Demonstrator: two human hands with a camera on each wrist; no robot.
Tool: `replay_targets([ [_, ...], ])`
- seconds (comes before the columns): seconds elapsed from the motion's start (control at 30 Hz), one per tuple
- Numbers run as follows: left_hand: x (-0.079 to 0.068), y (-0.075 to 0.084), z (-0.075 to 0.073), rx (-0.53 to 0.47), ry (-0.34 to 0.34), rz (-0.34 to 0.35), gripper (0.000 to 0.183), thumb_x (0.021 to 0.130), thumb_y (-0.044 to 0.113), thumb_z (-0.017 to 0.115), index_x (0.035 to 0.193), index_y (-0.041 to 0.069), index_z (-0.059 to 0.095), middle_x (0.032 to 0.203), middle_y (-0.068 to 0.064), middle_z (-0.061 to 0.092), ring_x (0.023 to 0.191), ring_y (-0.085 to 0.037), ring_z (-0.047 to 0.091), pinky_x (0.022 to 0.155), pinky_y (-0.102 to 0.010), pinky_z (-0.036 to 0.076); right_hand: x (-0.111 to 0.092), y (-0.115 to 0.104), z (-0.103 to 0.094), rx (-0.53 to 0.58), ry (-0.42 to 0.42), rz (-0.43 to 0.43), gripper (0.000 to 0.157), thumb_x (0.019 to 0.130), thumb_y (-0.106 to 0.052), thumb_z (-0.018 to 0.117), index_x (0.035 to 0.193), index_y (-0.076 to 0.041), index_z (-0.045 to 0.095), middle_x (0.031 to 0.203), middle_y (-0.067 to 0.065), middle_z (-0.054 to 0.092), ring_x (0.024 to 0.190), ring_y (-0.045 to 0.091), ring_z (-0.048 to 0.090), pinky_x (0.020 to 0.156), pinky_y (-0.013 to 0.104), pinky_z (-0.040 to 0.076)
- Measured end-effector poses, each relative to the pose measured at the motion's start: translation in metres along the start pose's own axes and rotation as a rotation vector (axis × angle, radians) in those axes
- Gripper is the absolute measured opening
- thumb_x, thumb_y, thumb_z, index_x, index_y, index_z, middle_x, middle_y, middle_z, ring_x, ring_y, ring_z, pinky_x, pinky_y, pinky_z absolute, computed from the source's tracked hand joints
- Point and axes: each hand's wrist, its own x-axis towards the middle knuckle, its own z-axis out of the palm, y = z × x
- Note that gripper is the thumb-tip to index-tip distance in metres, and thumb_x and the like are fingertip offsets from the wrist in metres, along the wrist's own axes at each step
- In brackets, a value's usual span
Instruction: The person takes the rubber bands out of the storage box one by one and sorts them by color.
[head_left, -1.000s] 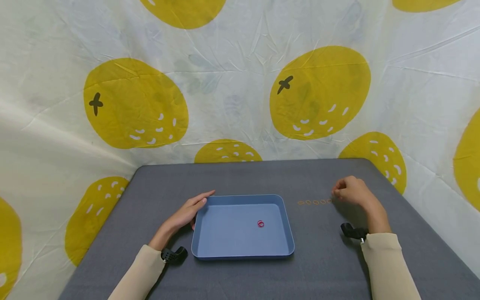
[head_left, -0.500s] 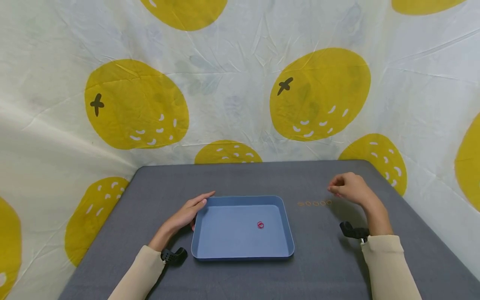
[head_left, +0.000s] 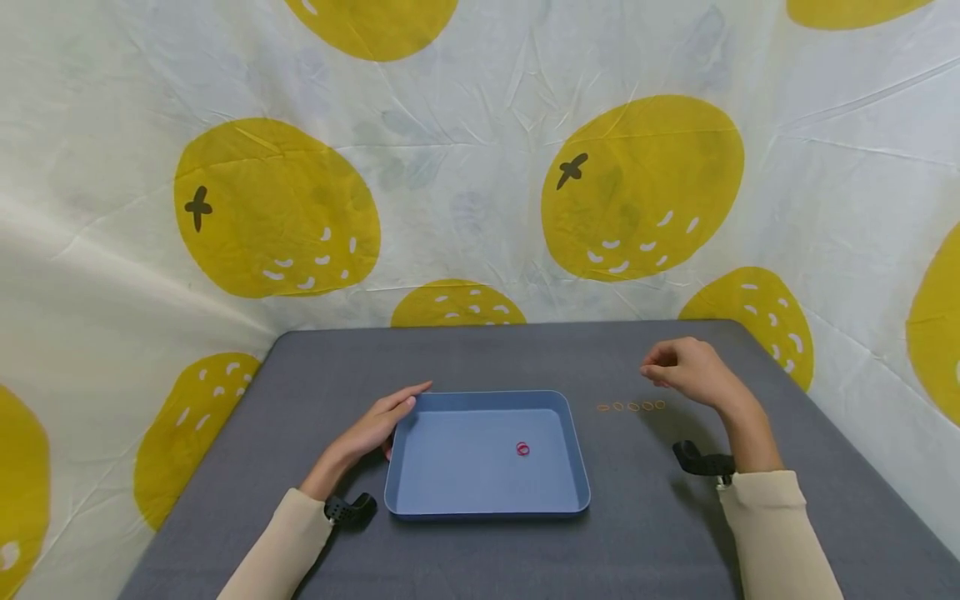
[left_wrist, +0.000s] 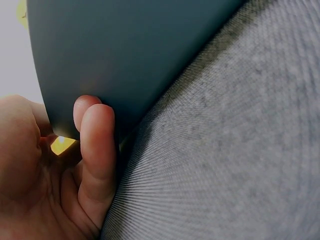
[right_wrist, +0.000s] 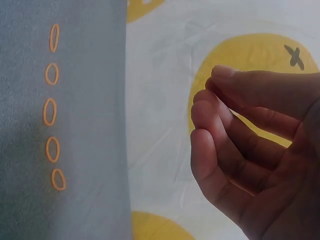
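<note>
A blue rectangular tray (head_left: 480, 492) lies on the table, and two red rings (head_left: 522, 448), which look like small rubber bands, lie in it toward the right. My left hand (head_left: 377, 425) grips the tray's far left corner; in the left wrist view two curled fingers (left_wrist: 97, 145) press its outer wall. To the right of the tray, several thin orange rubber bands (head_left: 633, 407) form a row, also seen in the right wrist view as a row of orange loops (right_wrist: 50, 111). My right hand (head_left: 693, 371) hovers above and behind them, fingers loosely bent, with nothing visible between thumb and fingertips.
The grey cloth-covered table (head_left: 480, 567) runs back to a white curtain (head_left: 465, 208) printed with yellow fruit. A black wrist camera (head_left: 701, 458) sits on the right wrist, another black wrist camera (head_left: 351, 510) on the left.
My right hand has risen from beside the right end of the orange band row and shifted left. The left hand, tray, red rings and orange bands stay put.
</note>
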Motion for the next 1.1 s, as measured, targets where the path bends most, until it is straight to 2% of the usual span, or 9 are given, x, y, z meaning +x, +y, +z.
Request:
replay_targets([
  [0.47,0.000,-0.002,-0.001,0.013,-0.005,0.021,0.042,0.105,0.040,0.036,0.147,0.037,0.036,0.151,-0.007,0.036,0.044,-0.027,0.055,0.042,-0.046,0.051,0.002,-0.017,0.000,0.017,-0.001,-0.011,0.015,0.091,-0.021,0.067,0.095,-0.007,0.071,0.079,0.000,0.068,0.070,0.016,0.061,0.058,0.029,0.048],
  [0.77,-0.001,0.001,0.000,0.003,-0.003,0.019,0.043,0.105,0.041,0.035,0.147,0.035,0.036,0.151,-0.007,0.036,0.044,-0.027,0.056,0.042,-0.045,0.051,0.004,-0.022,0.001,0.004,-0.001,-0.017,0.011,0.091,-0.018,0.066,0.093,-0.007,0.071,0.077,0.000,0.068,0.068,0.013,0.059,0.061,0.030,0.048],
  [1.1,0.001,0.000,0.002,0.031,0.008,0.008,0.044,0.107,0.031,0.031,0.151,0.026,0.033,0.151,-0.012,0.035,0.043,-0.023,0.054,0.041,-0.043,0.051,0.005,-0.024,0.005,0.011,-0.012,-0.031,0.010,0.091,-0.017,0.067,0.091,-0.009,0.071,0.077,0.001,0.068,0.068,0.015,0.059,0.061,0.030,0.048],
])
